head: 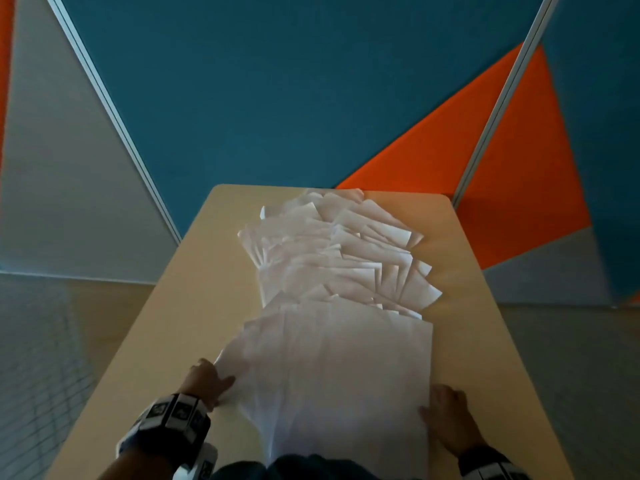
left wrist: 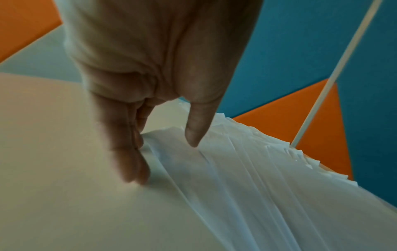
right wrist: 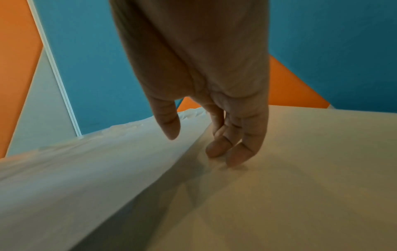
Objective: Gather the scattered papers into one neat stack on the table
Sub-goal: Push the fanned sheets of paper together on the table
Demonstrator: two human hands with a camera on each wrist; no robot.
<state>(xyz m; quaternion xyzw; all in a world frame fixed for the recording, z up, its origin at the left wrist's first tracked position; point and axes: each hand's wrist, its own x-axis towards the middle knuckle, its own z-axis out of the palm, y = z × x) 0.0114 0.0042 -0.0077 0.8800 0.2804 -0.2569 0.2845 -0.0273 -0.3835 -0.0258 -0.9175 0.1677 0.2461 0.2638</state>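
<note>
Many white papers lie in a long fanned heap down the middle of the beige table [head: 194, 271]. The far sheets [head: 339, 251] are jumbled at angles; the near sheets [head: 346, 368] overlap more squarely. My left hand [head: 216, 372] stands at their left edge. In the left wrist view its straight fingers [left wrist: 133, 161] touch the table [left wrist: 53, 169] against the edge of the papers [left wrist: 268, 186], thumb on top. My right hand [head: 438, 400] is at the right edge. Its fingertips [right wrist: 225, 152] rest on the table [right wrist: 300, 169] beside the papers [right wrist: 86, 169], thumb just above them.
Blue, orange and grey partition panels [head: 277, 98] stand right behind the table's far edge, with a pale metal post [head: 498, 109] at the right. Floor [head: 52, 341] lies off both long sides. Bare tabletop strips run left and right of the heap.
</note>
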